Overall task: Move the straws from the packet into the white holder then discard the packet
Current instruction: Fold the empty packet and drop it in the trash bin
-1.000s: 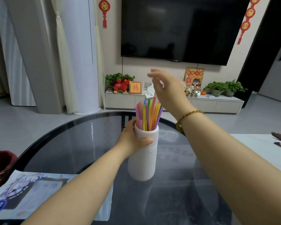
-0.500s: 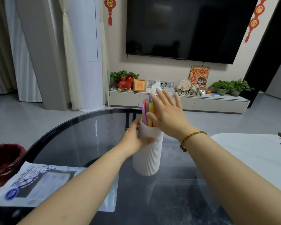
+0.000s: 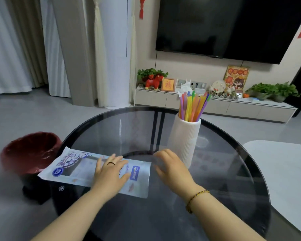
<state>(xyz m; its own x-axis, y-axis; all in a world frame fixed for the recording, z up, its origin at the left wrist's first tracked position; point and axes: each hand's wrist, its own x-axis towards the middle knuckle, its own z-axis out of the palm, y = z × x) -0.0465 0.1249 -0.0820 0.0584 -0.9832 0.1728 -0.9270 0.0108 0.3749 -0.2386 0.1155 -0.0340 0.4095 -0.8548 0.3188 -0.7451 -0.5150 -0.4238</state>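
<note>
The white ribbed holder (image 3: 185, 140) stands upright on the round dark glass table (image 3: 224, 180), with several coloured straws (image 3: 193, 106) fanned out of its top. The flat printed packet (image 3: 73, 168) lies at the table's left edge. My left hand (image 3: 109, 174) rests palm down on the packet's right half, fingers spread. My right hand (image 3: 172, 168) hovers open just right of the packet and in front of the holder, slightly blurred, holding nothing.
A dark red bin (image 3: 30, 153) with a liner stands on the floor left of the table, beside the packet. A white surface (image 3: 288, 174) adjoins the table on the right. A TV cabinet (image 3: 215, 106) lines the far wall.
Both hands have left the holder and come down toward the packet: the left now lies on it, the right is beside it. The view has turned left and down, showing the bin.
</note>
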